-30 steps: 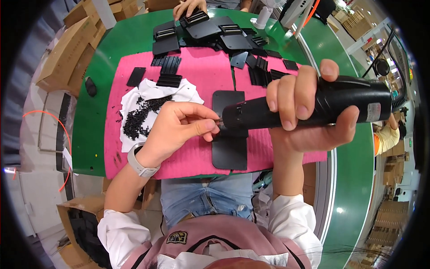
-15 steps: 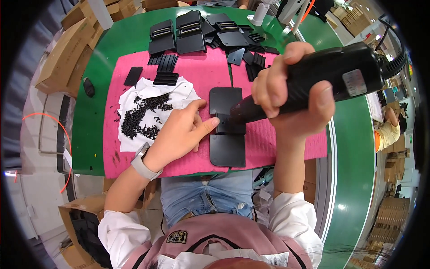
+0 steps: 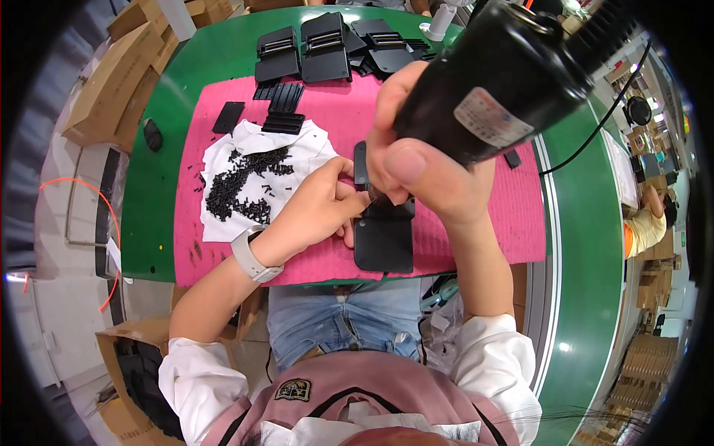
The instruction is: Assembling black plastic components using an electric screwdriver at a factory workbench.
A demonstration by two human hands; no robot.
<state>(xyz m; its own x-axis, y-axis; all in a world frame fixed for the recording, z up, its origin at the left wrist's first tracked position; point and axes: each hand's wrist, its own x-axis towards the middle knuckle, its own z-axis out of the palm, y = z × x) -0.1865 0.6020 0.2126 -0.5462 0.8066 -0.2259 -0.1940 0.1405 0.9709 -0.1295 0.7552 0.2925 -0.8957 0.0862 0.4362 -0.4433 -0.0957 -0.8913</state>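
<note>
My right hand (image 3: 439, 182) is wrapped round a thick black electric screwdriver (image 3: 513, 63), tilted with its cabled end up to the right. Its tip points down at the middle of a black plastic part (image 3: 384, 244), though my fingers hide the contact point. That part lies on the pink foam mat (image 3: 476, 245). My left hand (image 3: 316, 208), wearing a watch, steadies the part's left side with the thumb at its middle and the other fingers curled. Whether a screw sits under the thumb is hidden. Beside this hand, many small black screws (image 3: 234, 189) lie on a white cloth (image 3: 297, 195).
At the far side of the green table (image 3: 212, 59) stand several black plastic panels (image 3: 325, 48). Ribbed black pieces (image 3: 283, 123) and a flat black plate (image 3: 228, 117) lie beyond the cloth. A black cable (image 3: 595, 137) hangs at the right. Cardboard boxes (image 3: 111, 89) stand at the left.
The screwdriver has swung more upright, its rear end now nearer and higher, and my right hand has moved left over the part. My left hand has stayed nearly in place.
</note>
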